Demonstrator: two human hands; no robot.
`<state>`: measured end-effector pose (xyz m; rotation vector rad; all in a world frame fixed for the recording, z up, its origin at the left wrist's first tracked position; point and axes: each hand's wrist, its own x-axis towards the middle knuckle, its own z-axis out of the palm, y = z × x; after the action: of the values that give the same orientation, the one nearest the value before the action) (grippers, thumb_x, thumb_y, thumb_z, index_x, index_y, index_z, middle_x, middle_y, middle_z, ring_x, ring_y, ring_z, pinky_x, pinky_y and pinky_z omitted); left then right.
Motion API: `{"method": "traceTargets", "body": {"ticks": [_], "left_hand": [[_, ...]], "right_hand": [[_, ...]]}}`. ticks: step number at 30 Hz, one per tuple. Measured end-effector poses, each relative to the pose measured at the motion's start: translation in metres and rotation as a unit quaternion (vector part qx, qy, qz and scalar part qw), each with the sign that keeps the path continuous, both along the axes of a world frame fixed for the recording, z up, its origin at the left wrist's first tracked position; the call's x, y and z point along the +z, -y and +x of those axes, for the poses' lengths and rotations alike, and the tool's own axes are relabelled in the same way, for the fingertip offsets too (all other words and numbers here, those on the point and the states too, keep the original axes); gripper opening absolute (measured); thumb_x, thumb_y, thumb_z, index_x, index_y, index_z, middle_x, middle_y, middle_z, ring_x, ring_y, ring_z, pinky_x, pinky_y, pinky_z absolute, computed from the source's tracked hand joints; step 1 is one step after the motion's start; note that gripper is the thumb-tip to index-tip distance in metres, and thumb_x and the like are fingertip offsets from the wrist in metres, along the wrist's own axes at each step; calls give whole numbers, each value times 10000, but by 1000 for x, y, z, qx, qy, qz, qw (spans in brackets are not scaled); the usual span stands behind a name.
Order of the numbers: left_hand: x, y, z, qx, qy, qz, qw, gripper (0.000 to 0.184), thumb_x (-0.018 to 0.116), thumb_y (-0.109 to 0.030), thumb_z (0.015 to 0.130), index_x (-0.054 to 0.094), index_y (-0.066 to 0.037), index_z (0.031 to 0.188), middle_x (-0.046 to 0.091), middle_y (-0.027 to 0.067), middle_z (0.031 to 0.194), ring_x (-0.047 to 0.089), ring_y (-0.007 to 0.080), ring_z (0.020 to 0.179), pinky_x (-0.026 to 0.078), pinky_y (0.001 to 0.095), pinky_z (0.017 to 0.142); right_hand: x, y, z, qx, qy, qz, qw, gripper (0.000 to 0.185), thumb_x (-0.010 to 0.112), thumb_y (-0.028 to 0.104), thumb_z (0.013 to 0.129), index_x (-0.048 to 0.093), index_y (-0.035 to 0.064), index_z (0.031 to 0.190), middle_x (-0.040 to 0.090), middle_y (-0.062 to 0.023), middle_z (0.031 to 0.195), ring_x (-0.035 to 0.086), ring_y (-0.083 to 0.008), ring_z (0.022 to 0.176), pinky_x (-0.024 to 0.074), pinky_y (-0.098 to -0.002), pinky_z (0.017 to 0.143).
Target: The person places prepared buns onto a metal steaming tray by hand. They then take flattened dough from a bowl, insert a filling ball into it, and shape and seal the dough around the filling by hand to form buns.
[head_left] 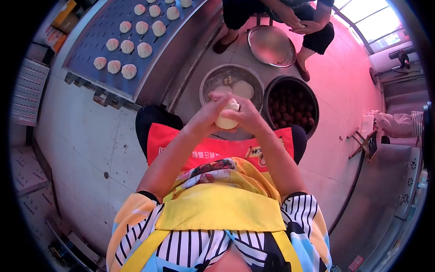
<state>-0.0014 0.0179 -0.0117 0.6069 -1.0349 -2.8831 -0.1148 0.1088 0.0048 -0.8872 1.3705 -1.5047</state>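
Over my lap, my left hand (209,113) and my right hand (248,117) are wrapped round a dough bun (226,122). Gathered folds show at its top, between my fingers and thumbs. Just beyond my hands stands a metal bowl (257,78) holding pale flat dough rounds (243,89) and a few crumbs. Right of the bowl is a dark bucket (269,97) filled with dark reddish-brown balls (290,109). Part of the bowl is hidden behind my hands.
At the upper left, a perforated metal tray (90,50) carries rows of shaped buns (129,71). Opposite me sits a person whose hands (301,25) are close together above a round metal pan (253,50). A folding stool (364,140) stands on the right.
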Motion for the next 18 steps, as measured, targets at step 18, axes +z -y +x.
{"method": "traceTargets", "body": {"ticks": [18], "left_hand": [[-5, -2, 4, -1, -12, -57, 998, 557, 464, -569, 891, 482, -99, 1188, 562, 44, 1090, 608, 169, 981, 576, 380, 737]], "right_hand": [[2, -2, 4, 7, -26, -17, 999, 294, 685, 247, 809, 625, -16, 926, 616, -47, 844, 552, -91, 805, 464, -253, 722]]}}
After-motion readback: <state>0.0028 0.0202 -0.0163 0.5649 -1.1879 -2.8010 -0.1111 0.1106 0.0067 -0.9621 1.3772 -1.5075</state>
